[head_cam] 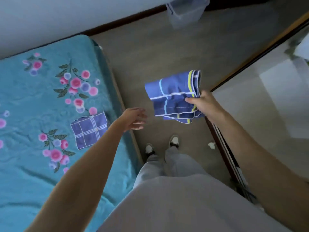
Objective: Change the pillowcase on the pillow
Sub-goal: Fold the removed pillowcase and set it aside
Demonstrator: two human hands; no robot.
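Note:
My right hand [203, 104] grips a folded blue checked pillowcase [172, 96] with white, light-blue and yellow stripes, held in the air above the floor. My left hand [134, 118] hovers just left of it, fingers relaxed and spread, holding nothing. A second folded blue checked cloth [89, 129] lies flat on the bed near its right edge. No pillow is in view.
The bed [25, 181] with a teal floral cover fills the left side. A translucent plastic bin [185, 12] stands by the far wall. A mirrored sliding door [267, 91] runs along the right. My feet stand on grey carpet between bed and door.

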